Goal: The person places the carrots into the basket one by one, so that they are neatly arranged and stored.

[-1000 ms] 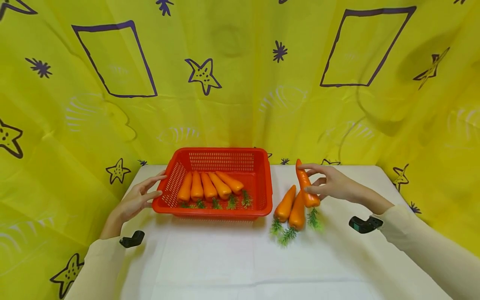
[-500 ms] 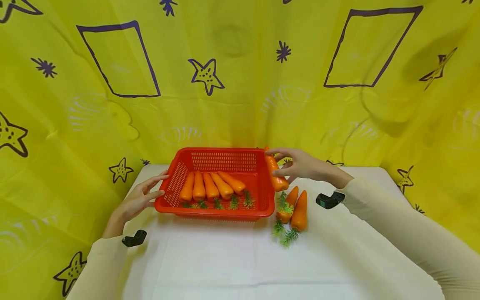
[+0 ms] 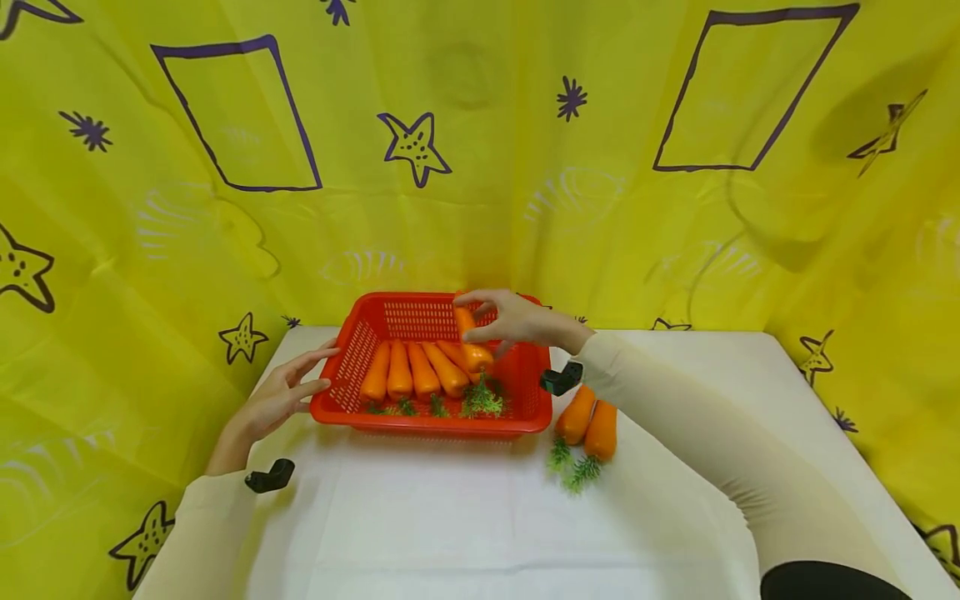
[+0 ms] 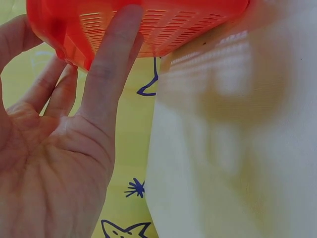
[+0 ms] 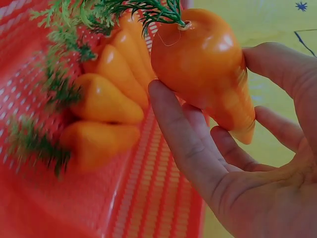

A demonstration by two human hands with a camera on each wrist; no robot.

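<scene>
Held above the right part of the red plastic basket [image 3: 435, 425] is an orange carrot [image 3: 477, 357] with a green frilly top. My right hand [image 3: 517, 320] pinches it between thumb and fingers; in the right wrist view the carrot [image 5: 198, 64] has its thick end toward the camera. Inside the basket, several carrots [image 3: 401, 372] lie side by side, tops toward the front. My left hand [image 3: 276, 398] touches the basket's left end with extended, spread fingers. The left wrist view shows a straight thumb [image 4: 105, 74] against the basket wall.
Two more carrots [image 3: 600, 431] lie on the white table [image 3: 420, 517] just right of the basket, partly under the right forearm. A yellow curtain [image 3: 480, 217] with drawn starfish surrounds the table. A small black camera [image 3: 561, 378] sits on the right wrist.
My right hand has carried the carrot leftward from beside the two loose carrots, past the basket's right rim, to above the carrots inside. The left hand has stayed at the basket's left end.
</scene>
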